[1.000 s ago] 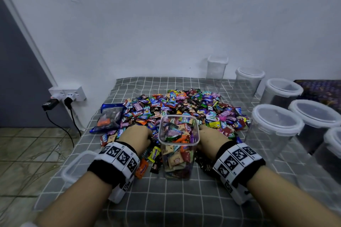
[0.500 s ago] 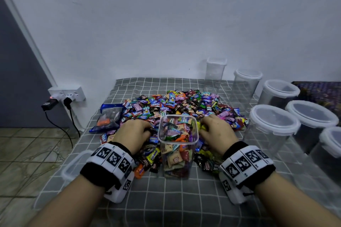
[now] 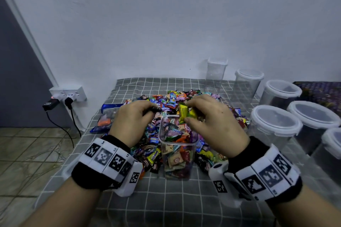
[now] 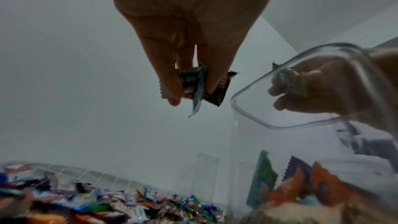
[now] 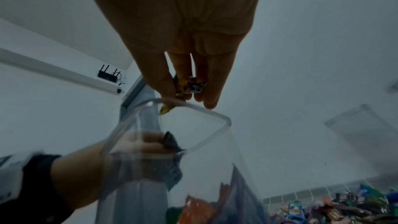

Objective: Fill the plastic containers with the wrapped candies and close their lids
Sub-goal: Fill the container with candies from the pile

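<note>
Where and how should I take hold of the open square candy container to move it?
Wrap the clear square plastic container around its flat side walls from the near side, low on the body; its open rim has the right hand above it holding yellow candies. A judgement.

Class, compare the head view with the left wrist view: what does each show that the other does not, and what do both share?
Only the head view shows the lidded containers at the right, the wall socket and the left hand's back. Only the left wrist view shows the dark-wrapped candies pinched in the left hand. Both show the open square container, the candy pile and the right hand holding candies above the rim.
</note>
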